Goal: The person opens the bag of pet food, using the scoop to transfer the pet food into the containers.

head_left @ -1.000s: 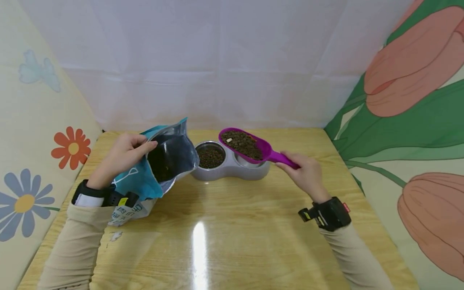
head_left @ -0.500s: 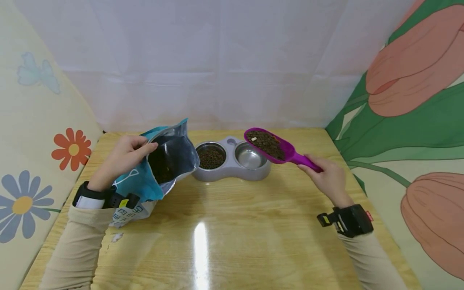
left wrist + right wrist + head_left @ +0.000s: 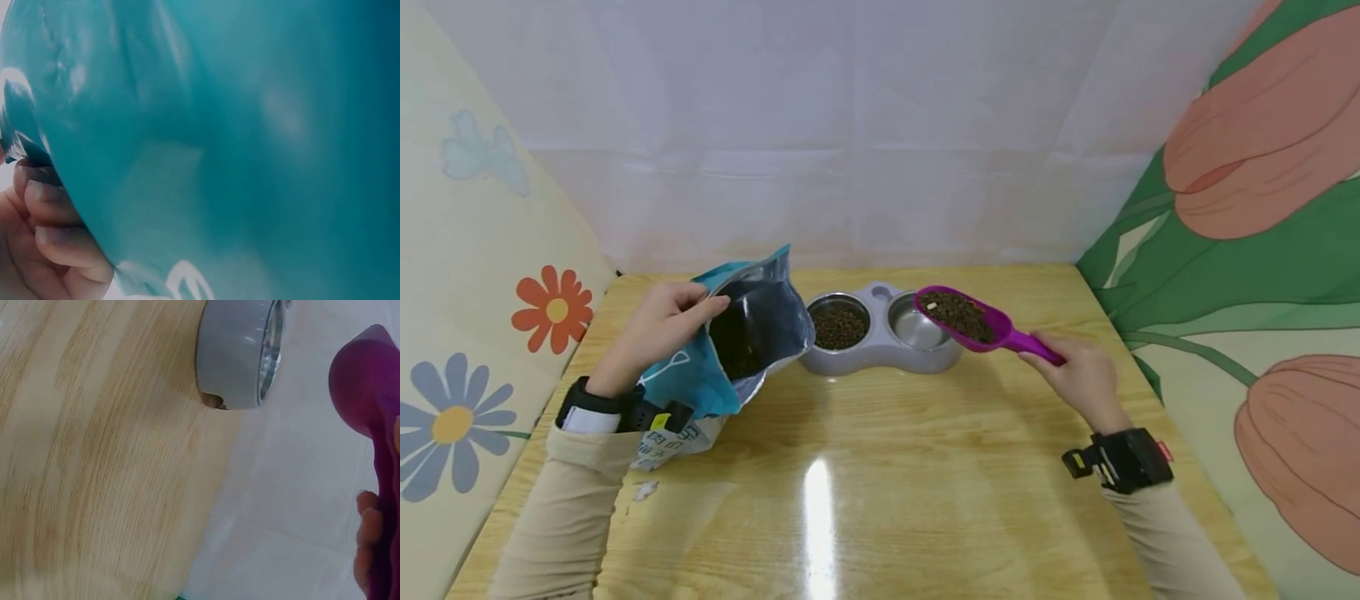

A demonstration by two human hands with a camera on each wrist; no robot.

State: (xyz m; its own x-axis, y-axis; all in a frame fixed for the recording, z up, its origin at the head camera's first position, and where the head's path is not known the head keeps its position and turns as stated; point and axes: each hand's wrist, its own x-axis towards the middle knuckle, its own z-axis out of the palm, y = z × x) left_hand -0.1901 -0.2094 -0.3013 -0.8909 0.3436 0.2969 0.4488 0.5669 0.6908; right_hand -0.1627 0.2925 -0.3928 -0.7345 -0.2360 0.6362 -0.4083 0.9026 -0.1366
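Observation:
My left hand (image 3: 670,329) grips the rim of a blue food bag (image 3: 688,379), whose silver-lined mouth gapes toward the right. Dark contents show inside it. In the left wrist view the blue film fills most of the picture, with curled fingers (image 3: 59,215) at its edge. My right hand (image 3: 1078,375) holds a purple scoop (image 3: 1003,329) by its handle, heaped with brown kibble (image 3: 958,315). The scoop's tip overlaps the right steel bowl (image 3: 917,332) of a grey double feeder (image 3: 880,354). Kibble lies in the left steel bowl (image 3: 838,325); the right one shows bare metal.
The feeder stands near the back of a wooden table (image 3: 925,467), before a white cloth wall (image 3: 850,167). Flower-painted panels (image 3: 467,333) flank the table. A small torn patch (image 3: 645,490) marks the tabletop at the lower left.
My right hand has drawn the loaded scoop rightward from over the feeder, then lowered it slightly, uncovering most of the right bowl. The left hand and bag hold nearly still.

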